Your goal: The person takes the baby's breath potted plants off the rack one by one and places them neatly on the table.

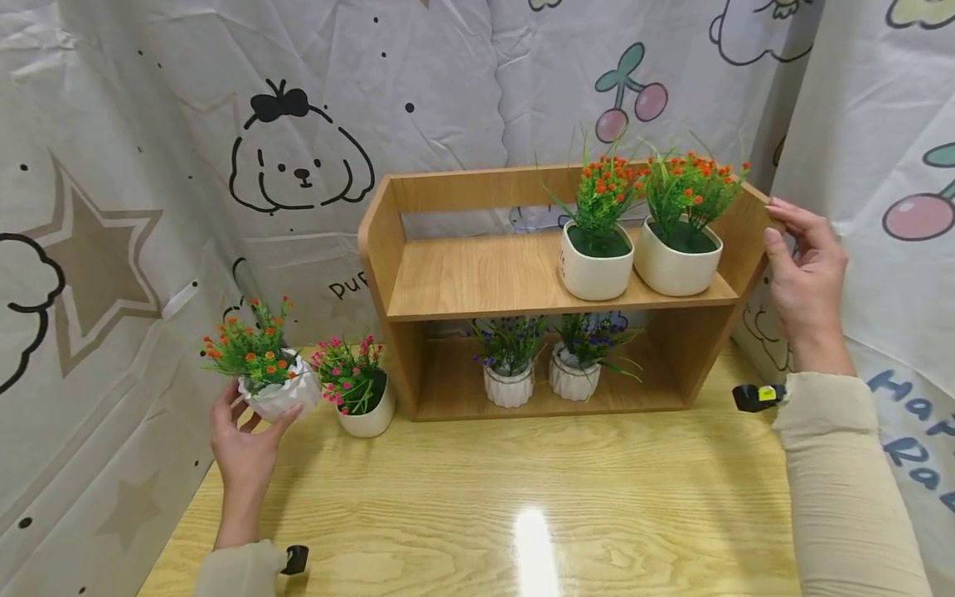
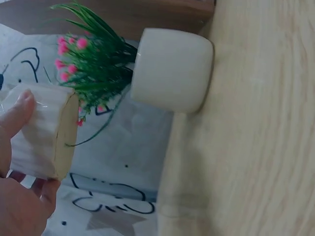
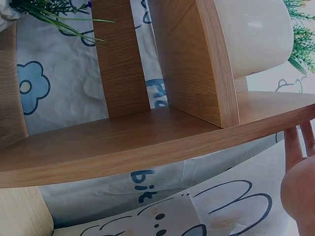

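My left hand [image 1: 249, 444] grips a white ribbed pot [image 1: 279, 398] of orange flowers, thumb on one side and fingers on the other. The pot is tilted and raised off the table; its pale flat base shows in the left wrist view. Beside it stands a cream pot [image 2: 172, 71] with pink flowers, upright on the table. At the right, my right hand [image 1: 809, 278] touches the outer face of the wooden shelf [image 1: 477, 265] near its upper edge. In the right wrist view, fingers [image 3: 294, 147] meet that side panel; the rest of the hand is cut off.
Two cream pots of orange flowers [image 1: 597, 274] [image 1: 675, 269] stand on the upper board's right half. Below, two white ribbed pots of purple flowers [image 1: 509, 388] [image 1: 574, 380] stand in the lower compartment. Printed cloth [image 1: 448, 83] hangs behind and at both sides of the wooden table [image 1: 418, 514].
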`<state>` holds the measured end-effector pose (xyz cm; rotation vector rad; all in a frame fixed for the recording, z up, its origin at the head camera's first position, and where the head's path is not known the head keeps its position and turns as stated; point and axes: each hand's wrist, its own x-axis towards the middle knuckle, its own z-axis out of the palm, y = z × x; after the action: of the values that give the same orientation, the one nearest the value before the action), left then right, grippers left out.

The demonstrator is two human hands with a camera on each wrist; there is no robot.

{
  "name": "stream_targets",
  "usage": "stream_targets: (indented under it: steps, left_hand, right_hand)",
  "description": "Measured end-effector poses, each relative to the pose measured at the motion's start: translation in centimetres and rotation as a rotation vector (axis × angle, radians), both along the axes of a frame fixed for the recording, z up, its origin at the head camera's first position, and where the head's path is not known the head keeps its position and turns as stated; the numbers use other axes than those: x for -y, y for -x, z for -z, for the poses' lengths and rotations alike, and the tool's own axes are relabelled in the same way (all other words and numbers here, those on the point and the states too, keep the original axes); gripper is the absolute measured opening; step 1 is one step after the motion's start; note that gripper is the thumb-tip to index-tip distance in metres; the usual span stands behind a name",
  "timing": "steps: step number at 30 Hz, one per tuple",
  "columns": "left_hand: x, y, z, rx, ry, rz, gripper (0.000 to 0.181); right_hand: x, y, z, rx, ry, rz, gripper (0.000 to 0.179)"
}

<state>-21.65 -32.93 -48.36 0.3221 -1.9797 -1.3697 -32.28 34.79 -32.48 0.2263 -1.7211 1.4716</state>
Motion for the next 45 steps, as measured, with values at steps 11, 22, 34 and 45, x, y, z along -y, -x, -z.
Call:
stream_targets:
  steps: [11, 22, 34, 45]
  left_hand:
    - [1.2, 0.9, 2.2, 0.088, -0.044, 0.003, 0.092]
    - [1.4, 1.3, 3.0, 0.120, -0.107, 0.072, 0.093]
    - [1.6, 1.7, 3.9, 0.208, -0.082, 0.059, 0.091]
    - [2.0, 2.1, 4.7, 0.260, -0.073, 0.068, 0.091]
  right_hand:
    - [-0.1, 0.0, 0.1, -0.005, -0.018, 0.009, 0.031]
    - [0.1, 0.0, 0.1, -0.014, 0.022, -0.024, 0.030]
    - [0.0, -0.1, 0.0, 0.009, -0.013, -0.003, 0.031]
    - [-0.1, -0.1, 0.0, 0.014, -0.024, 0.004, 0.031]
